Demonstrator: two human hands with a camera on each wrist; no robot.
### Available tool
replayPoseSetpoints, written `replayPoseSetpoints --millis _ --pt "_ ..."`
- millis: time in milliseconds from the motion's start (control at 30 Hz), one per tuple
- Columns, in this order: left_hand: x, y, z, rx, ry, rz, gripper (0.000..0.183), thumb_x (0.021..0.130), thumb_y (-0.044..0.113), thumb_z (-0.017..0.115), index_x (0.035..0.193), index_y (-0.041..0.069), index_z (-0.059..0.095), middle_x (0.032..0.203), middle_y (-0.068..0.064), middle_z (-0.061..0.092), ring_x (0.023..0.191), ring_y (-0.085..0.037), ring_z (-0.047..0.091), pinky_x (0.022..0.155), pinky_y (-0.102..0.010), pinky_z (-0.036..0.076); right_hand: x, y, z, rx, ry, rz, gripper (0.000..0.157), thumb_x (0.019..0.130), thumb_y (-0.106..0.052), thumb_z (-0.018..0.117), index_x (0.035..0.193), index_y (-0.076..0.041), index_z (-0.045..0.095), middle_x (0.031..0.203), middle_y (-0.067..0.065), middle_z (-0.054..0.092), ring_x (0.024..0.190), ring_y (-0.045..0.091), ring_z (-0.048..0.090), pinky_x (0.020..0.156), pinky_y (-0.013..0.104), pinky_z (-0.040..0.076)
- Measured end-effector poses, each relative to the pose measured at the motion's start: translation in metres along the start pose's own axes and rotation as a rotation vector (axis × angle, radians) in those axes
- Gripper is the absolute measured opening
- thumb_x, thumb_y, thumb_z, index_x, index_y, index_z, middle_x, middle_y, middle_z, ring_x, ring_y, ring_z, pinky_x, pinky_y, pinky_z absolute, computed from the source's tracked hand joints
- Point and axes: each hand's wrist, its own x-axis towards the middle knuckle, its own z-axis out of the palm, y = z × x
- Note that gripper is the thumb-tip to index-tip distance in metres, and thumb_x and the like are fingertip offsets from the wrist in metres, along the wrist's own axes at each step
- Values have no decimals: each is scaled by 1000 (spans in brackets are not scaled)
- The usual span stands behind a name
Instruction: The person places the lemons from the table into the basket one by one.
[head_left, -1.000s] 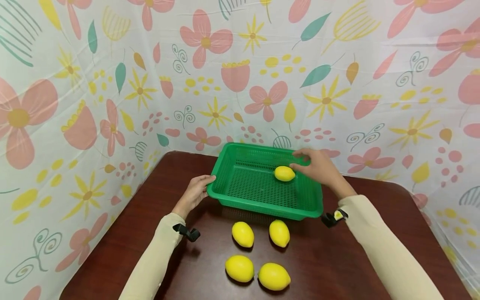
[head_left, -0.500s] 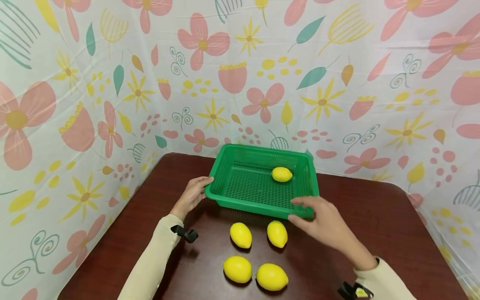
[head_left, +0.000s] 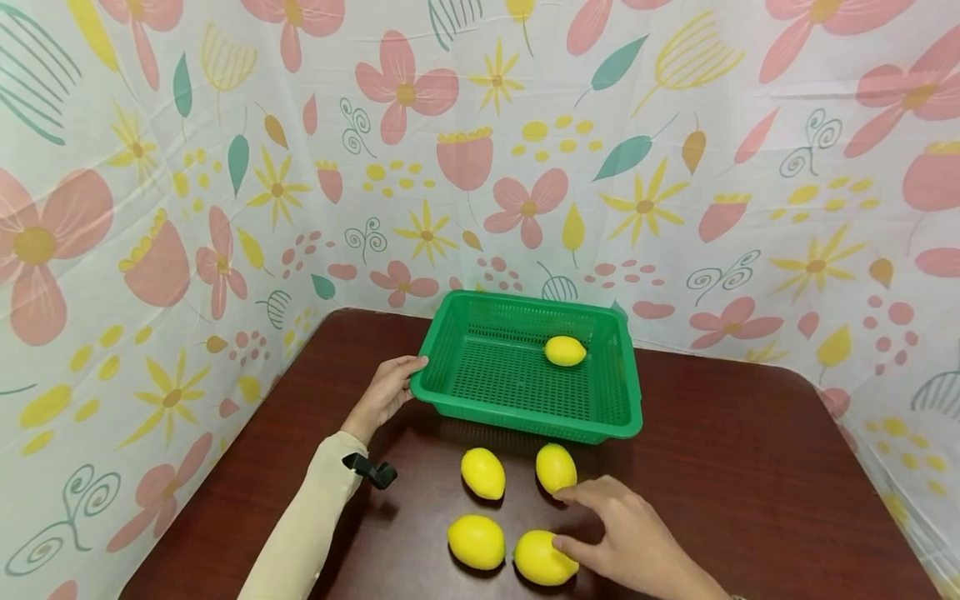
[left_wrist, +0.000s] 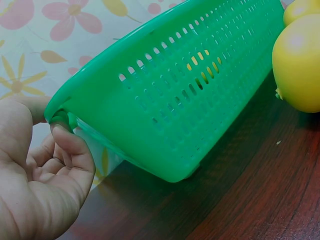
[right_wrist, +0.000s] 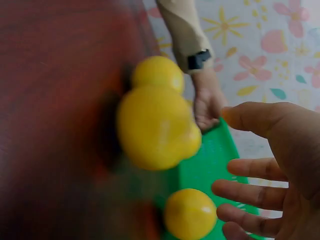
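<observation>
A green plastic basket [head_left: 517,421] with slotted walls stands toward the back of the table, one lemon [head_left: 566,351] inside it near the far right. My left hand [head_left: 385,395] grips the basket's left rim; in the left wrist view the thumb and fingers of the left hand [left_wrist: 45,165] pinch the rim corner. My right hand [head_left: 637,533] hangs over the front right lemon [head_left: 545,557], fingers spread and nothing between them. Beside that lie the front left lemon [head_left: 477,542], the back left lemon [head_left: 483,473] and the back right lemon [head_left: 556,468].
The dark reddish-brown table [head_left: 750,467] has rounded far corners. Behind it and along the left side hangs a white cloth [head_left: 675,108] printed with flowers. A black strap mount [head_left: 370,471] sits on the left sleeve.
My right hand has withdrawn from above the lemon in the basket and come down toward the front lemons. The left hand keeps its hold on the rim; the basket stays in place.
</observation>
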Motion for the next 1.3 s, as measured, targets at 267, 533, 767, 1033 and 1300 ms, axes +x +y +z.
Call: replayPoseSetpoints --millis 267,533,767,1033,1300 --pt "1 -2 -1 -15 4 -3 35 105 24 62 123 -6 59 95 -6 65 84 -15 67 74 -27 57 -9 2 17 33 -146 34 64 83 -72 70 125 -25 71 115 -17 67 104 8 58 80 36 55" --pt "1 -2 -1 -39 9 -7 34 105 22 61 123 -7 59 95 -8 65 82 -15 67 72 -26 57 -14 4 30 29 -128 -53 60 81 -69 75 124 -28 71 117 -18 67 102 5 56 77 33 55" --pt "3 -3 -1 -53 9 -17 35 105 22 62 124 -8 58 96 -8 65 79 -15 66 71 -26 57 -14 7 33 57 -132 -76 56 82 -66 77 124 -30 70 116 -18 68 100 5 56 73 31 54" --pt "4 -3 -2 -45 0 -18 39 105 24 62 125 -9 56 95 -7 65 80 -14 66 72 -26 57 -14 8 38 47 -135 -47 53 84 -66 75 123 -30 72 112 -23 66 98 2 54 72 30 54" --pt "4 -4 -1 -60 12 -25 29 105 22 62 119 -3 60 92 -5 65 77 -14 65 72 -26 57 -16 7 29 52 -44 -26 48 80 -59 82 119 -32 72 110 -27 64 97 -2 54 76 29 54"
